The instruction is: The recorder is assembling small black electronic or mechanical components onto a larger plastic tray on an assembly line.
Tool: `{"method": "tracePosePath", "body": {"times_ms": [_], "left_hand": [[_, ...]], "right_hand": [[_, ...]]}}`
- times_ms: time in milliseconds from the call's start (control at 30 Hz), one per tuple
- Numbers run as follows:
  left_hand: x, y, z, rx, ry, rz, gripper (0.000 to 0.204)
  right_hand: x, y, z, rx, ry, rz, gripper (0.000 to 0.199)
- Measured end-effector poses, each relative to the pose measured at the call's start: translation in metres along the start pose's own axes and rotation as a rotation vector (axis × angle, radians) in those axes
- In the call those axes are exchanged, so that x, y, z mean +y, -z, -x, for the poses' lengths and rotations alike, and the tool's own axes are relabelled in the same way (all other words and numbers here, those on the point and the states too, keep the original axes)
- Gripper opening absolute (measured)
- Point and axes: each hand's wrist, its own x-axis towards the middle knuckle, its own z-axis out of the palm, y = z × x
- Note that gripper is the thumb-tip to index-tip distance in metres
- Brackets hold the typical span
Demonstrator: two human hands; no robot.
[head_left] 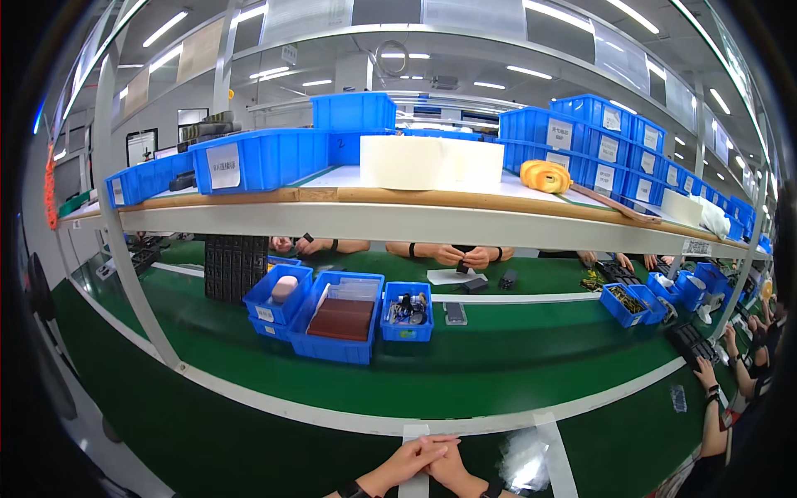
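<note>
At the near edge of the bench, my left hand [405, 463] and my right hand [450, 466] are folded together, fingers closed against each other. No object shows in either one. They rest over a pale strip [413, 432] on the green work surface [332, 440]. Dark bands circle both wrists. Beyond them, past a white rail [365, 423], stand a blue bin with a brown flat item [341, 319], a blue bin of small parts [407, 332] and a blue bin with a pinkish piece [284, 289]. A small dark rectangular piece [455, 313] lies beside these bins.
A shelf [415, 217] crosses above the bench, carrying blue bins [266, 158], a large white roll [432, 163] and yellow tape [545, 176]. Across the bench, another person's hands [465, 257] hold a dark piece. At the right, a co-worker's hand [706, 373] touches a black tray [687, 342].
</note>
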Motion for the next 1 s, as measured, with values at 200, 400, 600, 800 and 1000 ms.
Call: {"method": "tracePosePath", "body": {"times_ms": [200, 400, 600, 800, 1000], "left_hand": [[0.003, 0.005, 0.002, -0.057, 0.162, -0.085, 0.035], [0.002, 0.000, 0.005, 0.006, 0.197, -0.057, 0.038], [0.004, -0.001, 0.007, 0.023, 0.213, -0.064, 0.039], [0.007, 0.001, 0.005, 0.012, 0.245, -0.052, 0.038], [-0.002, 0.000, 0.004, 0.030, 0.246, -0.042, 0.038]], "right_hand": [[-0.033, -0.004, 0.004, -0.103, -0.027, 0.047, 0.040], [0.011, 0.007, -0.004, -0.075, 0.093, 0.178, 0.031], [0.034, 0.017, -0.008, -0.110, 0.174, 0.224, 0.022], [0.022, 0.013, -0.007, -0.098, 0.131, 0.204, 0.024], [0.028, 0.012, -0.006, -0.083, 0.114, 0.184, 0.027]]}}
